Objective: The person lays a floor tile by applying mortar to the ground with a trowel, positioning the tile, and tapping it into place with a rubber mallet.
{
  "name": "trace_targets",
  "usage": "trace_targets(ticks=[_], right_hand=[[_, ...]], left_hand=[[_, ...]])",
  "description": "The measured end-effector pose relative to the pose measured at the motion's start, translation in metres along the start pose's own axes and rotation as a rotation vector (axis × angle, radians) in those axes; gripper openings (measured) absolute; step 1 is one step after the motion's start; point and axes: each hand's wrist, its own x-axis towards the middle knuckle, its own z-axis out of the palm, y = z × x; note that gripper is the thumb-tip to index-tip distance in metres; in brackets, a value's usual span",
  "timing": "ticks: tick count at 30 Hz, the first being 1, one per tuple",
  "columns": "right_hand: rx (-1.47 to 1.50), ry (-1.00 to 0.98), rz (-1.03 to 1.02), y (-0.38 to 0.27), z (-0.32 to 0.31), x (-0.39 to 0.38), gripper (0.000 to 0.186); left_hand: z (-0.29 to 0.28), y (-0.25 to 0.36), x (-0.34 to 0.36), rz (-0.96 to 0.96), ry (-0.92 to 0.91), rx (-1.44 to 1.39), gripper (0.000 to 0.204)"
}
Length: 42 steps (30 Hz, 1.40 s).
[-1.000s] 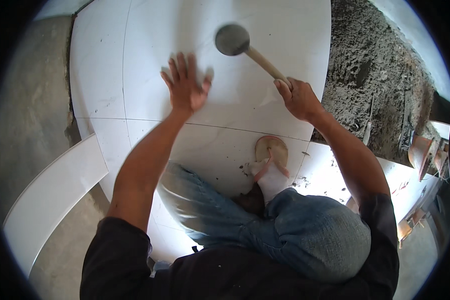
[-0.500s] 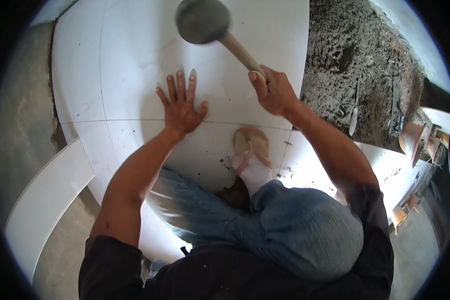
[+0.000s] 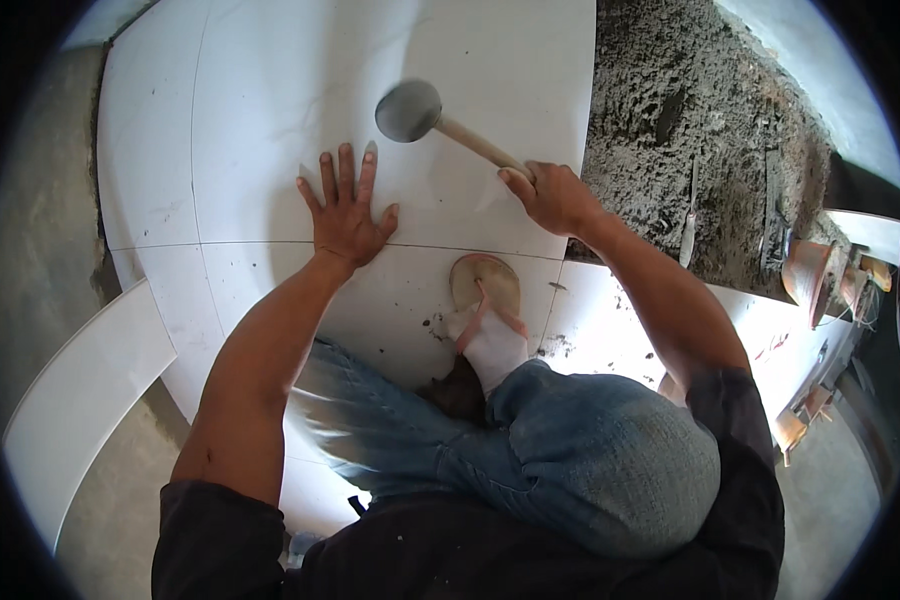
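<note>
My right hand is closed round the wooden handle of a rubber mallet, whose dark grey round head is over the large white floor tile. Whether the head touches the tile I cannot tell. Flat on that same tile, just above its lower joint, rests my left hand with the fingers spread. Thin joint lines separate this tile from the white tiles to the left and below.
Grey mortar covers the ground right of the tile edge, with a trowel-like tool lying on it. Wooden pieces stand at the right. My sandalled foot is on the tiles. A loose white tile leans out at the left.
The mallet's head has come down toward the tile, and my right hand has lowered with it. My left hand stays flat on the tile. The view has shifted slightly.
</note>
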Motion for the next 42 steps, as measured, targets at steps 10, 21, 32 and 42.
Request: trace_targets(ticks=[10, 21, 32, 42], right_hand=[[0.158, 0.183, -0.191, -0.009, 0.007, -0.014, 0.057], [0.163, 0.363, -0.195, -0.019, 0.008, 0.001, 0.054], [0.034, 0.116, 0.007, 0.007, 0.009, 0.000, 0.056], [0.089, 0.294, -0.094, 0.026, 0.012, -0.017, 0.056]], left_hand=[[0.001, -0.003, -0.004, -0.022, -0.025, 0.021, 0.079], [-0.003, -0.015, 0.027, 0.051, 0.035, 0.027, 0.084], [-0.009, -0.009, 0.030, 0.042, -0.044, 0.072, 0.083], [-0.007, -0.008, 0.033, 0.076, 0.053, 0.012, 0.084]])
